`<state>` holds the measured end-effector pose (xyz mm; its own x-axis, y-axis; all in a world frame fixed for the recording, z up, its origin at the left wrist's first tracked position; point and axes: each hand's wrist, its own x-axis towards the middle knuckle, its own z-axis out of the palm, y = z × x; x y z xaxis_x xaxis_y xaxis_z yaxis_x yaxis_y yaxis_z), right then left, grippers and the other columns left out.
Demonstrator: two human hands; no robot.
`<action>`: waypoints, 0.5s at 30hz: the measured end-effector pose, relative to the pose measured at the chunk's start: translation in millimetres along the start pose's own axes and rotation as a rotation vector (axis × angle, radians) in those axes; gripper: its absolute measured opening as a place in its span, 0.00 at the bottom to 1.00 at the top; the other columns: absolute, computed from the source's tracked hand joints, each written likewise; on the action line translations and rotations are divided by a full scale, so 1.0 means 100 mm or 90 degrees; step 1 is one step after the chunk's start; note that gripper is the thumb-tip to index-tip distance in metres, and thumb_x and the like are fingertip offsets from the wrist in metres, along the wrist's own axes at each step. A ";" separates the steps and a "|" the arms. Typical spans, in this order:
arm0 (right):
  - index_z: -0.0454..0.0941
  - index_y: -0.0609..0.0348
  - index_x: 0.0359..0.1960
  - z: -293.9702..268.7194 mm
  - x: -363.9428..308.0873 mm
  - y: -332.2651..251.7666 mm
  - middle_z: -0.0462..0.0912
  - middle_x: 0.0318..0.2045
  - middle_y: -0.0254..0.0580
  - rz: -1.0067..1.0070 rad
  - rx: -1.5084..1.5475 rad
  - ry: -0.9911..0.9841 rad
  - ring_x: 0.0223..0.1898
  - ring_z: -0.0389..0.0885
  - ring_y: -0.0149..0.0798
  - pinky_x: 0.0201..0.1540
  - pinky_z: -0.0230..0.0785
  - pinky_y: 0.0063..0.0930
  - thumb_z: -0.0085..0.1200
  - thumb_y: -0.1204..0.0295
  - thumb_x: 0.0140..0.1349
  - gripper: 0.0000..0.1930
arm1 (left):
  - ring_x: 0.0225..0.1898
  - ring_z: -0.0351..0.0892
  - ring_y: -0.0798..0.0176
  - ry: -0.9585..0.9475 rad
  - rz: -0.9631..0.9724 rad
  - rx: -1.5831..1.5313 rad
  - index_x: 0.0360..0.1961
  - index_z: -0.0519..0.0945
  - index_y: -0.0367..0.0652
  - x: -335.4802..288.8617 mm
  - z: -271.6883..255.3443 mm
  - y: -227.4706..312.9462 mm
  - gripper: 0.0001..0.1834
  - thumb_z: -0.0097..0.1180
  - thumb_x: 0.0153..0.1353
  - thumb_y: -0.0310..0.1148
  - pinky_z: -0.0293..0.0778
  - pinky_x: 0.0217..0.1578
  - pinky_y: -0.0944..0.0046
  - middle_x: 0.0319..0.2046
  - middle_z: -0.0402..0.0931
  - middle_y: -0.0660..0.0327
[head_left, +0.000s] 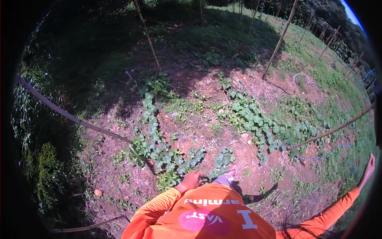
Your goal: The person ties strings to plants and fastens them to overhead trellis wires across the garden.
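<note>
My left hand (192,180) is bent in front of my orange shirt, low in the middle of the head view. Its fingers are curled closed against a small dark thing (204,179), too small to name. Leafy vine plants (175,159) grow on the soil just beyond this hand. Far out to the right, my right arm is stretched sideways. My right hand (369,166) shows edge-on near the picture's rim, its fingers extended and no held thing visible. Green ground growth lies behind it.
A bamboo pole (75,118) slants in from the left, another pole (336,129) from the right. Upright stakes (280,40) stand farther off. A vine row (254,117) runs across the reddish soil, near a blue string (318,156). An orange round thing (98,192) lies at left.
</note>
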<state>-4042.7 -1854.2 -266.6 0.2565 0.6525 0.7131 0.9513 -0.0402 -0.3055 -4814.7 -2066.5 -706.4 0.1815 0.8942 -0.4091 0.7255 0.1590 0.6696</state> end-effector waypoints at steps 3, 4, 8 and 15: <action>0.79 0.68 0.33 0.60 -1.04 -1.84 0.73 0.24 0.29 0.066 0.135 -0.405 0.28 0.67 0.21 0.32 0.61 0.19 0.55 0.70 0.66 0.11 | 0.61 0.65 0.44 0.213 0.213 -0.048 0.60 0.70 0.44 0.19 -0.52 0.90 0.30 0.60 0.55 0.29 0.63 0.61 0.49 0.57 0.67 0.47; 0.80 0.69 0.32 0.79 -1.54 -2.51 0.74 0.20 0.31 0.047 0.130 -0.534 0.24 0.66 0.21 0.27 0.59 0.22 0.58 0.73 0.62 0.08 | 0.61 0.66 0.44 0.228 0.291 -0.059 0.60 0.70 0.43 0.22 -0.72 1.28 0.30 0.61 0.54 0.29 0.64 0.61 0.50 0.58 0.67 0.48; 0.84 0.61 0.35 1.47 -2.93 -3.85 0.82 0.25 0.49 -0.225 0.492 -0.757 0.23 0.77 0.49 0.28 0.69 0.36 0.60 0.77 0.53 0.07 | 0.59 0.70 0.44 0.171 0.474 -0.274 0.63 0.67 0.45 0.28 -1.04 2.25 0.32 0.59 0.56 0.30 0.68 0.58 0.49 0.58 0.69 0.48; 0.84 0.60 0.38 1.80 -3.90 -3.49 0.83 0.28 0.50 0.063 0.511 -0.890 0.29 0.81 0.42 0.33 0.71 0.31 0.58 0.74 0.59 0.07 | 0.37 0.82 0.44 -0.093 0.142 -0.123 0.49 0.81 0.45 0.33 -0.87 1.76 0.14 0.54 0.64 0.36 0.76 0.40 0.51 0.35 0.82 0.49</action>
<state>-4505.8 -1958.5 -552.1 -0.4675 0.8335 -0.2946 0.4961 -0.0285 -0.8678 -4738.9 -1973.0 -547.8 0.4250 0.8491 -0.3138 0.5206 0.0543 0.8521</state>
